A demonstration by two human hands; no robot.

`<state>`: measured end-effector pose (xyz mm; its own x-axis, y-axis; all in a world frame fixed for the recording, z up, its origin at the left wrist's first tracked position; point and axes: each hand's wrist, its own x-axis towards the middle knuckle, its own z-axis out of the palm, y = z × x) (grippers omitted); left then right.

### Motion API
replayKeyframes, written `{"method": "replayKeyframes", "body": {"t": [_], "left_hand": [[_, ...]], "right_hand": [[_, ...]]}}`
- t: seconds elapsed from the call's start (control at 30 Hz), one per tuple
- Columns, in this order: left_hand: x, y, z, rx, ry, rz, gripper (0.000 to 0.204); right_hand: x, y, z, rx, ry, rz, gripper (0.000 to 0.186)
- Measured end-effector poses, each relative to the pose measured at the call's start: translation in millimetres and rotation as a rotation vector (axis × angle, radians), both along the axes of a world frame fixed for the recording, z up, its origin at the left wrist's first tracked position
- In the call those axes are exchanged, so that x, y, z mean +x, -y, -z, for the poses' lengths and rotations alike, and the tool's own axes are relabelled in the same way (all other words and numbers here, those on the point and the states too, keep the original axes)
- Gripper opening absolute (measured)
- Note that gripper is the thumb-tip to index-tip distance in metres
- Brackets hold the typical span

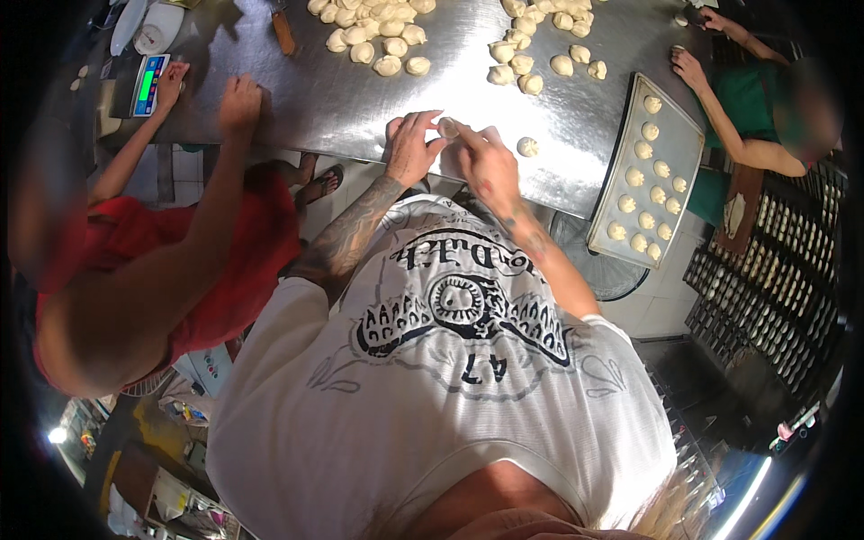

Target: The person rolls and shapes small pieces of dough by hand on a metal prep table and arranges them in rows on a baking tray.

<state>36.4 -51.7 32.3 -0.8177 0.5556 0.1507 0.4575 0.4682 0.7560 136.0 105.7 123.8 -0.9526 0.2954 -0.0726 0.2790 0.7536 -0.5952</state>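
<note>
At the near edge of the steel table, a small round piece of dough (447,128) sits between my two hands. My left hand (412,151) has its thumb and fingertips against the dough's left side. Curled around the other side is my right hand (487,165), its index finger and thumb pressing on the dough. The undersides of both hands are hidden. A shaped dough ball (528,146) with a folded top rests on the table just right of my right hand.
Beyond my hands lie two heaps of dough pieces, one left (362,52) and one right (522,63). A tray (681,117) of shaped dough stands at the right edge. Co-workers work on both sides; a digital scale (147,88) and a wooden-handled tool (283,32) are left.
</note>
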Motion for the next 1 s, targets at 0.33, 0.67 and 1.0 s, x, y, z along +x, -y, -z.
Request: {"method": "replayKeyframes", "body": {"t": [0.33,0.67,1.0], "left_hand": [[1.4,7.5,-20.0,-0.162,0.082,0.098,0.109],[6.8,-30.3,-15.1,0.033,0.053,0.048,0.032],[96.8,-267.6,-75.3,0.098,0.053,0.285,0.039]], "right_hand": [[119.4,-103.1,20.0,0.058,-0.048,0.179,0.046],[60.8,-114.3,103.8,0.190,-0.215,-0.146,0.050],[169.1,-305.9,38.7,-0.310,-0.276,0.434,0.049]]}}
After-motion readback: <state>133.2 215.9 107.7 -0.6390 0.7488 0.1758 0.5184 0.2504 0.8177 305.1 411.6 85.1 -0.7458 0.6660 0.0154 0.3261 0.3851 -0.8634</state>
